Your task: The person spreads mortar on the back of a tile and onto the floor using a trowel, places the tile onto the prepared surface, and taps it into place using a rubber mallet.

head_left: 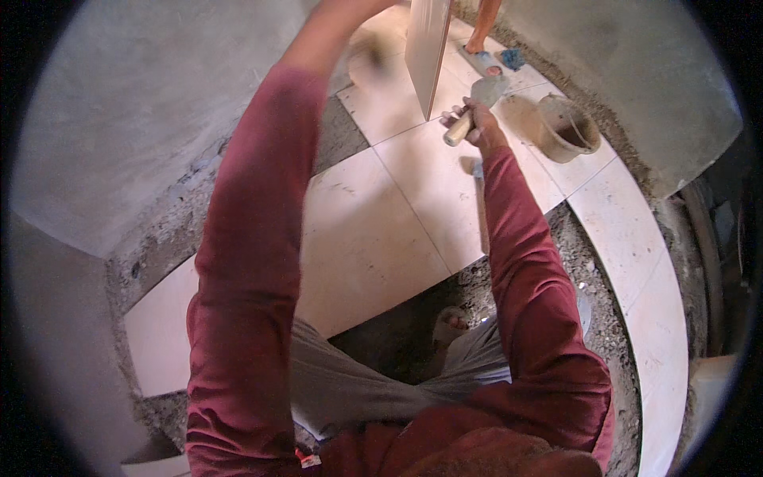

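Observation:
At the top edge, my left hand [367, 8] meets the side of an upright tile [429, 56]. It looks closed on the tile, though the frame cuts off most of its fingers. The tile's lower corner points down close to the laid floor tiles [366, 230]. My right hand [482, 127] grips the pale wooden handle of a trowel [458, 130], and its grey blade reaches away beyond the fingers. Under the right forearm lies a thin stick-like tool [482, 211] with a grey-blue end, partly hidden.
A mortar-stained bucket [569, 131] stands right of my right hand. Another person's leg [482, 28] and a blue crumpled thing [513, 58] are at the far end. Rough rubble [604, 310] borders the tiles, between grey plastered walls [159, 119]. A dark blurred shape [369, 62] lies far left.

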`<state>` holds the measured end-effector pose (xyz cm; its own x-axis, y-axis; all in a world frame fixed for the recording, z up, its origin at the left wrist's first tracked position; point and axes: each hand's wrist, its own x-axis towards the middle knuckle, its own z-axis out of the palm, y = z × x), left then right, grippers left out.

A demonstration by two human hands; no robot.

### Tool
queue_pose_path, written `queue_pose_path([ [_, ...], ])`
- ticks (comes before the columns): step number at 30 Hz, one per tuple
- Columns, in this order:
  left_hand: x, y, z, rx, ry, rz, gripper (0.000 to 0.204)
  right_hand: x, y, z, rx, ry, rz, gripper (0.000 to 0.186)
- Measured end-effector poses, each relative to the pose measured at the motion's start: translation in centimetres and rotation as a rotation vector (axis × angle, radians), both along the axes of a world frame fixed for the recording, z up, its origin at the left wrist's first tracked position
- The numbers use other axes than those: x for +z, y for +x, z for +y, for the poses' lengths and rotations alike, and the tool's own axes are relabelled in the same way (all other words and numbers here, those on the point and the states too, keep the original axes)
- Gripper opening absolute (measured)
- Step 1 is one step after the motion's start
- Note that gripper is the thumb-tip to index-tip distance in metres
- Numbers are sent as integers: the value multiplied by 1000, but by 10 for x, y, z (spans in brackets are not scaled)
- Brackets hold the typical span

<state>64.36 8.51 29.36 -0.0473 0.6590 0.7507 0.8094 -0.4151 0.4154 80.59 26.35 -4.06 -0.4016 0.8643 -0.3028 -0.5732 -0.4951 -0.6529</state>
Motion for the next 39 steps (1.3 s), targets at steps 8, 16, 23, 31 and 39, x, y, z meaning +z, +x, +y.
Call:
queue_pose_path([
  [8, 48, 58, 76, 220, -53, 149, 61, 0, -97, -41, 136, -129, 456, 49],
  [16, 18, 0, 44, 150, -287, -135, 29, -22, -115, -81, 259, -113, 269, 40],
  [23, -62, -50, -72, -36, -315, -274, 25, -112, -131, -100, 170, -42, 223, 28],
  [31, -167, -133, -265, -20, -202, -666, 63, -143, -147, -124, 224, 238, -139, 27],
  [39, -337, -135, -424, 229, 112, -1505, 39, -79, -186, -183, 453, 553, -349, 22],
])
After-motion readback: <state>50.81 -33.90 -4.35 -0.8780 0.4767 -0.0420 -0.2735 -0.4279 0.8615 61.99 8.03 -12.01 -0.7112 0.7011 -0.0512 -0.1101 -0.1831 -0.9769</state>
